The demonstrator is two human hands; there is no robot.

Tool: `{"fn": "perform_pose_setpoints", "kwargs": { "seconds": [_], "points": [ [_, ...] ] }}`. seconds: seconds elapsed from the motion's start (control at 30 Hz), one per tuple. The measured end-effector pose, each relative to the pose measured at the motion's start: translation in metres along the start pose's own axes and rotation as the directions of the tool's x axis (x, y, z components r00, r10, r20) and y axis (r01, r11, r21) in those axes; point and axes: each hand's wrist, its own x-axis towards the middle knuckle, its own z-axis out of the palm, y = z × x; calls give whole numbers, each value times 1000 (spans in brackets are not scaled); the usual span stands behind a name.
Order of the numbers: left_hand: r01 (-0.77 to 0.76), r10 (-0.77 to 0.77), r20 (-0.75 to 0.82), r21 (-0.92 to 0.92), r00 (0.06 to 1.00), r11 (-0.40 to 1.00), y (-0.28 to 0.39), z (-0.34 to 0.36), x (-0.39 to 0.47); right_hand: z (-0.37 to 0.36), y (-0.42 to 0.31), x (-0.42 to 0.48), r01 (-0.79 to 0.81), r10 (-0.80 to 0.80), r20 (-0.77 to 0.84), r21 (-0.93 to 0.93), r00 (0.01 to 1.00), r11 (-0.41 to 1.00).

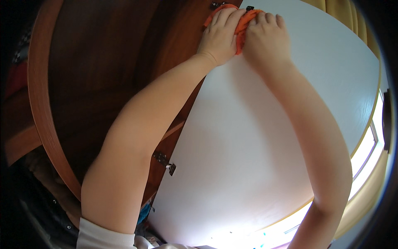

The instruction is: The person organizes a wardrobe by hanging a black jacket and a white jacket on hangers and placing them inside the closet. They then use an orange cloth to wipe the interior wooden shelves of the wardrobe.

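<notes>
An orange cloth (241,32) is bunched between my two hands near the upper hinge of a white cabinet door (236,130). My left hand (222,34) grips the cloth's left part, beside the wooden cabinet edge. On the right, my right hand (267,40) has its fingers curled at the cloth's other side, against the door's inner face. Both arms reach up across the view. A small dark hinge part (250,8) shows just above the cloth. How the fingertips hold the cloth is partly hidden.
The door stands swung out from a dark wooden cabinet (102,56). A metal hinge (164,163) joins them lower down. A wooden upright (40,93) runs along the left, with dark clothing (46,199) beside it. Yellow curtains (345,15) and a bright window (367,149) lie beyond the door.
</notes>
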Motion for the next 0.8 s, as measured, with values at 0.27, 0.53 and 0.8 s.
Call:
{"fn": "perform_pose_setpoints", "kwargs": {
  "seconds": [0.27, 0.53, 0.8],
  "points": [
    [359, -370, -141, -97, 918, 928, -2, 13, 13, 27, 9, 43, -145, 170, -115, 204, 979, 968],
    [482, -555, -251, -300, 793, 823, 0, 26, 40, 40, 9, 89, -185, 180, 65, 85, 982, 979],
    [421, -473, -212, -248, 855, 872, 1, 25, 29, 37, 17, 75, -70, 61, 41, 250, 997, 966]
  ]
}}
